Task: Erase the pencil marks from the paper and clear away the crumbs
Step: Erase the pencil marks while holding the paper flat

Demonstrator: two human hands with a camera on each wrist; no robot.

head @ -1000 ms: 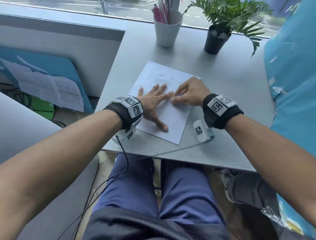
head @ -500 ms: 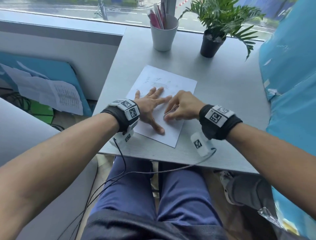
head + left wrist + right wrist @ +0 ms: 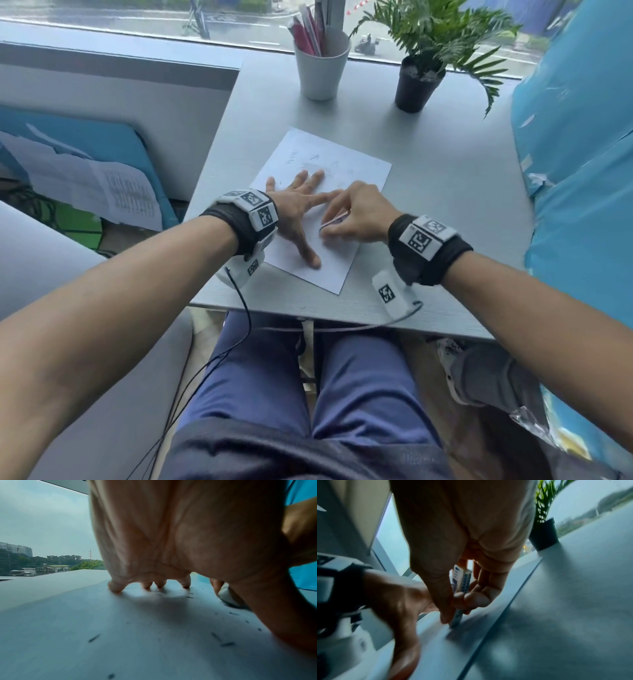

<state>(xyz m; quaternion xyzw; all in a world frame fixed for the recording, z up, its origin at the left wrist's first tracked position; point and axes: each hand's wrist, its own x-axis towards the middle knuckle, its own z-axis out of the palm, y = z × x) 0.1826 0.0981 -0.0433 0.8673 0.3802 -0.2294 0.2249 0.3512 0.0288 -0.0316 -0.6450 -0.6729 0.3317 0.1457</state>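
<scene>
Against a wide window looking onto a wet street, a pale grey surface (image 3: 428, 178) carries a potted plant (image 3: 416, 87) and a white cup of pens (image 3: 322, 66) at its far edge. Nearer lies the paper (image 3: 356, 171), faint pencil marks (image 3: 308, 161) at its far end. The left hand (image 3: 301, 209) presses flat on the sheet, fingers spread. The right hand (image 3: 363, 219) pinches an eraser (image 3: 461, 584), its tip on the paper. Dark crumbs (image 3: 226, 643) dot the sheet.

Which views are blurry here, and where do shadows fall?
Head view: mostly sharp, soft daylight. Left wrist view: left hand casts a broad shadow on the paper; near crumbs soft. Right wrist view: motion-blurred around right hand and eraser.
</scene>
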